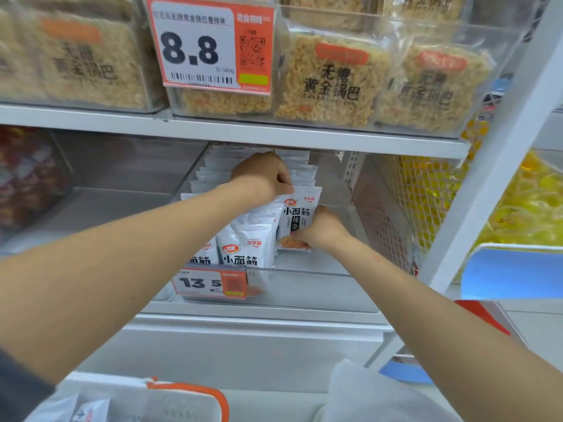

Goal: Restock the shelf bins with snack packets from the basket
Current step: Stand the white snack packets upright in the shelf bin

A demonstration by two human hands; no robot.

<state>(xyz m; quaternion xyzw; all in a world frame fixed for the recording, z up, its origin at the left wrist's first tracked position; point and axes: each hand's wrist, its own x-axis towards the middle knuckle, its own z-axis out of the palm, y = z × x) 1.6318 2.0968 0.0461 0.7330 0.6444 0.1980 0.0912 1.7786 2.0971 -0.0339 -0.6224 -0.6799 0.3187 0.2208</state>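
Both my hands reach into a clear shelf bin (304, 271) on the middle shelf. It holds several white snack packets (253, 245) standing in rows. My left hand (262, 178) pinches the top edge of a white packet (297, 217) with black characters. My right hand (320, 229) grips the lower right corner of that same packet, which stands upright at the right end of the rows. A basket (189, 397) with an orange-trimmed handle sits at the bottom left, with a white packet (88, 414) visible inside it.
An orange price tag (213, 283) reading 13.5 hangs on the bin front. Above, clear bins hold golden rice-crust packs (332, 80) behind an 8.8 price tag (210, 44). A mesh panel (405, 190) closes the right side. To the left stands a bin of red snacks (27, 178).
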